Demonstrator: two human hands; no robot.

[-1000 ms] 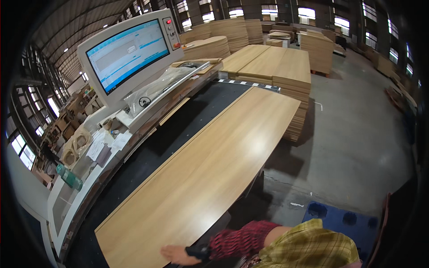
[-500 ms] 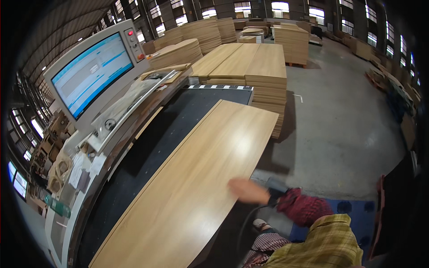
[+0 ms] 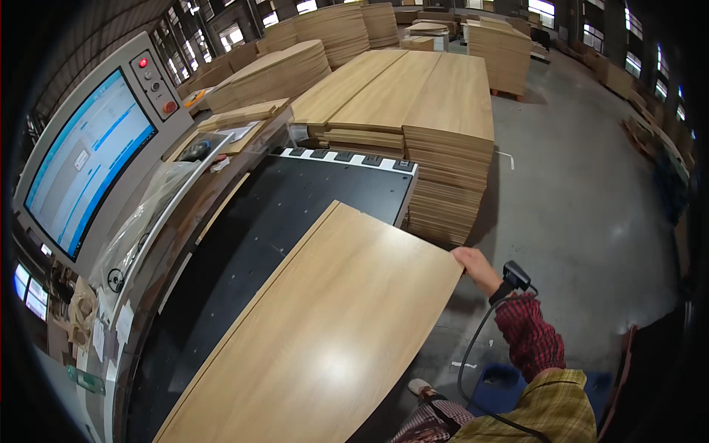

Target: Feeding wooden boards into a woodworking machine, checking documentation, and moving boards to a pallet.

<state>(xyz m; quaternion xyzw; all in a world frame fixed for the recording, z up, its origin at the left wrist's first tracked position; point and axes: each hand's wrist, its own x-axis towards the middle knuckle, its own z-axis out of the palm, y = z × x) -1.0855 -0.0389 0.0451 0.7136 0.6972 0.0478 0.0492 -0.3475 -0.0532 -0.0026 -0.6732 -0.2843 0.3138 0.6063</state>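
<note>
A long wood-grain panel (image 3: pixel 325 310) with a groove along its left side lies at a slant on the black machine table (image 3: pixel 258 229). At its far right corner is my right hand (image 3: pixel 478 269), closed round the edge with the fingers partly hidden beneath the board. A black device with a cable (image 3: pixel 516 275) is strapped to my right wrist. Nowhere in the picture does my left hand show.
Beyond the table stands a tall stack of wood panels (image 3: pixel 447 177). To the left are a control screen (image 3: pixel 92 162) with buttons and a rail (image 3: pixel 166 221) littered with plastic film. A green bottle (image 3: pixel 86 379) sits lower left. Grey floor (image 3: pixel 583 199) stretches to the right.
My right hand has moved from the panel's right side up to its far corner and taken hold there. The panel's far end appears nearer, and the whole view has shifted.
</note>
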